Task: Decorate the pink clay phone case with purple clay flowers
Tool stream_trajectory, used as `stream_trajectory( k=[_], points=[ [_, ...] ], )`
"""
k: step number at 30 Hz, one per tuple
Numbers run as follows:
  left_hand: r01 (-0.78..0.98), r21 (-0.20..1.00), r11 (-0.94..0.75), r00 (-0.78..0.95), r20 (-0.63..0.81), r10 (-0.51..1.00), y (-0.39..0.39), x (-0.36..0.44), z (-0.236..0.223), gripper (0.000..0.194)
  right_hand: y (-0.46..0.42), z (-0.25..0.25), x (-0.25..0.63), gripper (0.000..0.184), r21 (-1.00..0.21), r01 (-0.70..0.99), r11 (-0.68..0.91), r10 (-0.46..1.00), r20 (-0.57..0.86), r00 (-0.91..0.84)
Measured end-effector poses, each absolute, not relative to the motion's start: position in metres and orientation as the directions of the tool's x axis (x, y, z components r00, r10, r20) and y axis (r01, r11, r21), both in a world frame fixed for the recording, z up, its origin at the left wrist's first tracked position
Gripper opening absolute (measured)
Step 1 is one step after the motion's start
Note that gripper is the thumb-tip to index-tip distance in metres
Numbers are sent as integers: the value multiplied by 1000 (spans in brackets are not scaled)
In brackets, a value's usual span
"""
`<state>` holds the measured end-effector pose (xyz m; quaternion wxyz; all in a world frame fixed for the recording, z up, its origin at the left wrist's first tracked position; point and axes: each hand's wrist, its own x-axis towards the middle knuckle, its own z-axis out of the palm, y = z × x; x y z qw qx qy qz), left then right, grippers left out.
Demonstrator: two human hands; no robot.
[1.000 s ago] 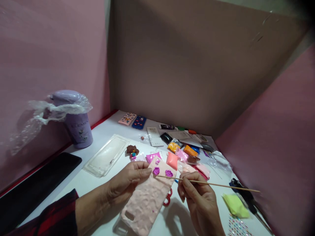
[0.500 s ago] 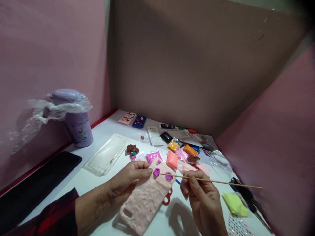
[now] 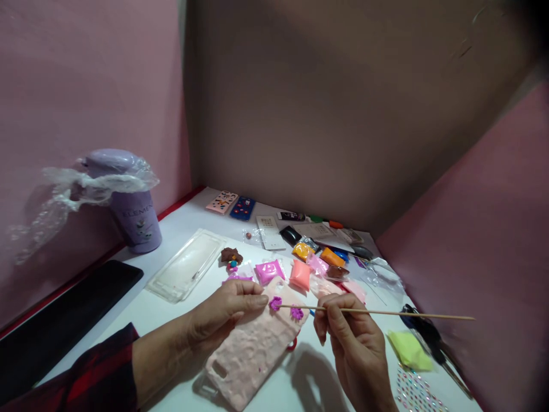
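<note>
My left hand (image 3: 234,309) is closed on the upper left edge of a phone case (image 3: 253,349) coated in pale pink clay, its surface dented and its length tilted. Two magenta clay flowers sit near its upper end: a left flower (image 3: 275,304) and a right flower (image 3: 297,313). Between thumb and fingers, my right hand (image 3: 349,332) pinches a thin wooden skewer (image 3: 398,313). The skewer's tip meets the left flower, and its long end points out to the right. Red scissor handles (image 3: 293,344) show partly from behind the case.
Clay packets lie behind the case, among them a magenta packet (image 3: 269,271) and a coral packet (image 3: 300,274). A clear plastic tray (image 3: 189,266), a purple tumbler (image 3: 137,220) and a black slab (image 3: 72,326) stand left. At right are a yellow packet (image 3: 410,350) and a rhinestone sheet (image 3: 416,392).
The skewer has swung closer to level, its far end rising and shifting right. The case has turned slightly in my left hand, and its flowers sit a little further right.
</note>
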<state>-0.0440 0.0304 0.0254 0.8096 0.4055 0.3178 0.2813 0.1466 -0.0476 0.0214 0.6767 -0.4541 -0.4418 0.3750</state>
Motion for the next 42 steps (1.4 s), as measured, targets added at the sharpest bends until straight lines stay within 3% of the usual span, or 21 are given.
stream_trajectory(
  k=[32, 42],
  points=[
    [-115, 852, 510, 613, -344, 712, 32, -43, 33, 23, -48, 18, 150, 14, -946, -40, 322, 896, 291, 335],
    [-182, 822, 540, 626, -326, 708, 33, -44, 26, 21, -53, 20, 149, 13, -934, -56, 352, 892, 316, 323]
  ],
)
